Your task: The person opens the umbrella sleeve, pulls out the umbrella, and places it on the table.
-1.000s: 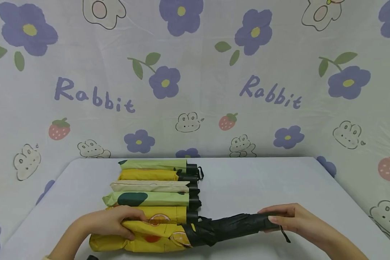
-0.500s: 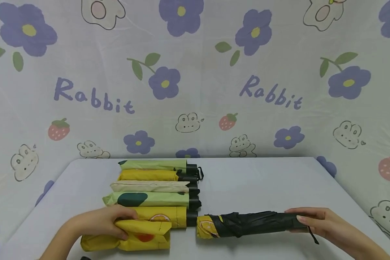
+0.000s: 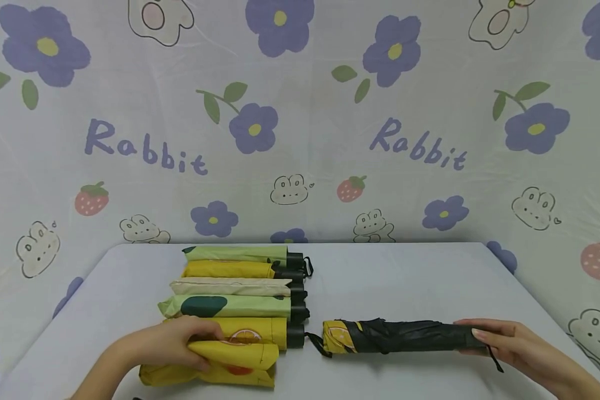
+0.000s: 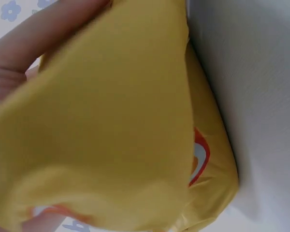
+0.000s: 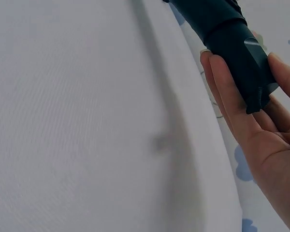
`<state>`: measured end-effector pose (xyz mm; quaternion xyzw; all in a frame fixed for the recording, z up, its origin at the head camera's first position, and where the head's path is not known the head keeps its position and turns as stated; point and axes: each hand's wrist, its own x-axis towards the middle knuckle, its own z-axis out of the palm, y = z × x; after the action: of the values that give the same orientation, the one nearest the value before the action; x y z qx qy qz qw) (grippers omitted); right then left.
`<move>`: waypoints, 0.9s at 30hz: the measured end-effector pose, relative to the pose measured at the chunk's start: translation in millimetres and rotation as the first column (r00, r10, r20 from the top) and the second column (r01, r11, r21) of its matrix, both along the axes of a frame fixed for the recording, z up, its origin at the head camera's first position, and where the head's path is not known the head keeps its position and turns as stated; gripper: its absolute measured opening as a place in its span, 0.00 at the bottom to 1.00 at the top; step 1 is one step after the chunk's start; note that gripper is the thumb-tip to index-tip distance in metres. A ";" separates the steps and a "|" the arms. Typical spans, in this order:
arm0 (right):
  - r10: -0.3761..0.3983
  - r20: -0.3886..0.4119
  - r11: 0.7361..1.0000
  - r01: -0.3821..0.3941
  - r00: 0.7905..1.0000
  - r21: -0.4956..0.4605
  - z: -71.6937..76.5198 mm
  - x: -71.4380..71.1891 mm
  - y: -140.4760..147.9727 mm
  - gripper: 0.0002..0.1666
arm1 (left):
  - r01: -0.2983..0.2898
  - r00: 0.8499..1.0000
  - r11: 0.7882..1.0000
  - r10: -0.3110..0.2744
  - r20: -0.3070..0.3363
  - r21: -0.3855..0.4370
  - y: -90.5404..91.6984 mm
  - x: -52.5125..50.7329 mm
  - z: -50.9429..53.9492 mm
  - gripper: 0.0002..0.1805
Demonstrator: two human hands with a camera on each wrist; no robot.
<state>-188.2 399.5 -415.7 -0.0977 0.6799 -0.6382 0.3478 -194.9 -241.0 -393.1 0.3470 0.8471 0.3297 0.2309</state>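
My left hand (image 3: 172, 344) grips an empty-looking yellow umbrella sleeve (image 3: 245, 378) with an orange-slice print, at the near left of the table. In the left wrist view the yellow cloth (image 4: 111, 111) covers most of the fingers. To the right, my right hand (image 3: 525, 347) holds a folded umbrella (image 3: 410, 338) by its black handle end, between thumb and fingers. This umbrella is mostly black, with a yellow orange-slice patch at its left tip and a thin cord dangling at the handle. It lies level, apart from the sleeve. The right wrist view shows the handle (image 5: 241, 63) in the fingers.
Several sleeved umbrellas lie in a row behind the left hand: light green (image 3: 240, 254), yellow (image 3: 230, 270), cream (image 3: 230, 286), green with a dark patch (image 3: 260, 306) and yellow (image 3: 275, 331). The white table (image 3: 405, 283) meets a printed cloth backdrop (image 3: 310, 150).
The umbrella has come out of the yellow sleeve and moved right with my right hand. My left hand stays near its place, still holding the sleeve, after a small shift left and back.
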 end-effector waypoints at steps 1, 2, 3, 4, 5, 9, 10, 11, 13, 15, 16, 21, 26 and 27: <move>0.001 0.013 1.000 -0.001 1.000 -0.022 -1.9 -0.7 1.0 0.24 | -0.005 1.000 1.000 0.005 -0.005 -0.004 0.7 0.0 -0.3 0.18; -0.001 0.026 0.999 0.002 1.000 -0.041 -3.5 -1.1 1.7 0.24 | -0.008 1.000 1.000 0.008 -0.004 -0.005 1.4 0.0 -0.6 0.18; -0.002 0.036 0.998 0.004 0.999 -0.058 -5.4 -1.7 2.3 0.24 | -0.008 1.000 1.000 0.008 -0.004 -0.005 2.1 0.0 -0.9 0.18; -0.004 0.043 0.998 0.007 0.999 -0.063 -7.0 -2.4 2.7 0.24 | -0.008 1.000 1.000 0.008 -0.003 -0.005 2.6 0.2 -1.2 0.18; -0.006 0.043 0.997 0.009 0.999 -0.071 -8.3 -2.9 3.1 0.24 | -0.008 1.000 1.000 0.008 -0.001 -0.004 3.1 0.1 -1.5 0.18; -0.001 0.056 0.994 0.008 0.998 -0.112 -12.6 -4.4 2.8 0.24 | 0.001 1.000 1.000 -0.001 0.000 0.008 4.7 -0.2 -3.1 0.19; 0.006 0.055 0.992 0.001 0.998 -0.126 -13.3 -4.7 2.4 0.25 | 0.001 1.000 1.000 -0.001 0.001 0.010 4.8 -0.4 -3.4 0.19; 0.015 0.055 0.990 -0.007 0.998 -0.142 -14.0 -4.9 2.0 0.25 | 0.001 1.000 1.000 -0.001 0.001 0.013 4.9 -0.5 -3.6 0.19; 0.035 0.060 0.985 -0.024 0.998 -0.171 -15.4 -5.3 1.6 0.25 | -0.003 1.000 1.000 0.003 0.005 0.013 5.0 -0.5 -3.6 0.19; 0.054 0.061 0.979 -0.041 0.997 -0.201 -16.9 -5.6 2.0 0.26 | -0.007 1.000 1.000 0.007 0.005 0.010 5.3 -0.8 -3.5 0.19; 0.063 0.063 0.976 -0.048 0.996 -0.210 -17.8 -5.9 2.5 0.26 | -0.010 1.000 1.000 0.010 0.007 0.009 5.5 -0.9 -3.4 0.19; 0.035 0.013 0.993 -0.034 0.999 -0.109 -22.1 -7.1 6.5 0.25 | -0.008 1.000 1.000 0.008 0.008 0.004 5.9 -0.9 -2.8 0.18; -0.012 -0.074 0.998 0.016 0.997 0.062 -24.5 -10.5 7.0 0.25 | -0.002 1.000 1.000 0.002 0.003 0.002 5.9 -0.8 -2.9 0.18; -0.022 -0.085 0.996 0.029 0.996 0.082 -25.1 -11.0 6.7 0.25 | -0.004 1.000 1.000 0.003 0.005 0.003 6.0 -1.0 -3.1 0.18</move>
<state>-199.3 406.2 -440.8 -0.1009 0.7211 -0.6090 0.3145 -195.9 -235.0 -396.2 0.3452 0.8466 0.3323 0.2317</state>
